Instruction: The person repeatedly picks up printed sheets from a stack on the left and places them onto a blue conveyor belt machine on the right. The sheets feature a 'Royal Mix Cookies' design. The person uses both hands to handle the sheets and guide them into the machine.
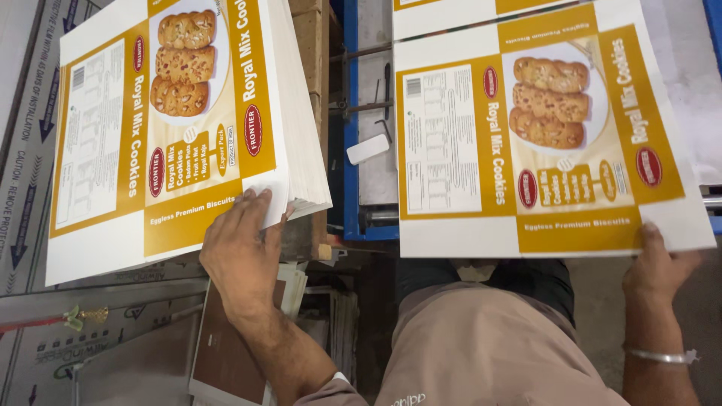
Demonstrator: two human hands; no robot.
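A: Fingers (252, 201) of your left hand (241, 252) lie flat, pinning the stack (180, 113).
B: Right hand (658, 267) pinches one sheet (541, 135) on the feeder (350, 135); square its edges.

Sheet stack (173, 128) at left w/ left hand (241, 252) on near corner; single sheet (541, 135) at right.

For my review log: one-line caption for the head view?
Left hand rests on a stack of printed carton sheets; right hand holds a single sheet at its edge.
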